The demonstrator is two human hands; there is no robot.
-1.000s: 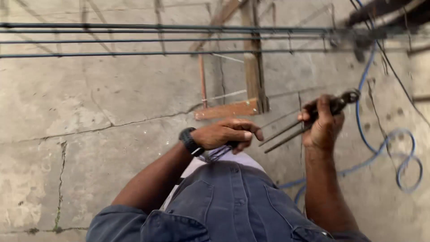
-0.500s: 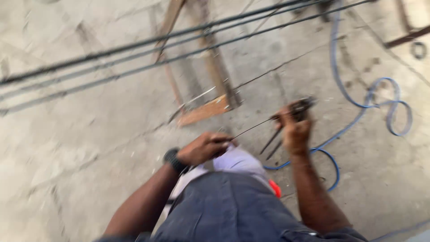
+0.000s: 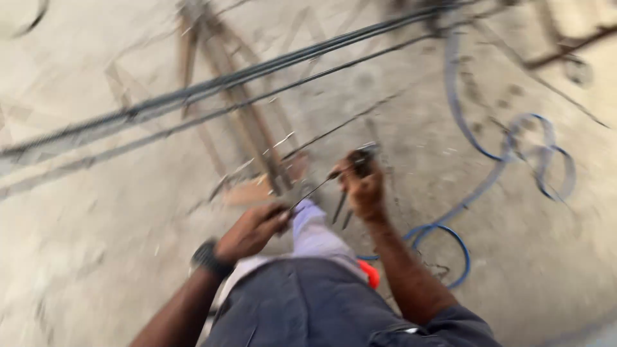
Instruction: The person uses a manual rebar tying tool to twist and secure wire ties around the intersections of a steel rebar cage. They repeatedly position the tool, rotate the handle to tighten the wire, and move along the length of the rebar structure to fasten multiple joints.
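A concrete floor [image 3: 96, 270] fills the whole view, blurred by camera motion. Across it a bundle of long steel bars [image 3: 212, 90] is seen running from lower left up to upper right, carried on a wooden trestle [image 3: 250, 148] whose legs are smeared by the blur. A blue hose [image 3: 508, 160] is looped over the floor at right, w/ another loop near the right forearm. The person's denim-clad lap [image 3: 302, 308] is cut off by the bottom edge; a small orange thing [image 3: 369, 273] beside it can't be identified.

The left hand [image 3: 254, 228], w/ a dark watch [image 3: 205, 257] at the wrist, is closed in a pinch on the near end of a thin wire [image 3: 315, 187]. The right hand [image 3: 365, 186] is wrapped in a fist round a pair of pliers [image 3: 361, 160], the handles hanging down below the fist; whether the plier head is gripping the wire can't be told through the blur.

The wire is held just above the lap, between the two hands, approx. in the middle of the view. Its long axis slants from the left hand up and right toward the pliers. Its far end is lost in the blur.
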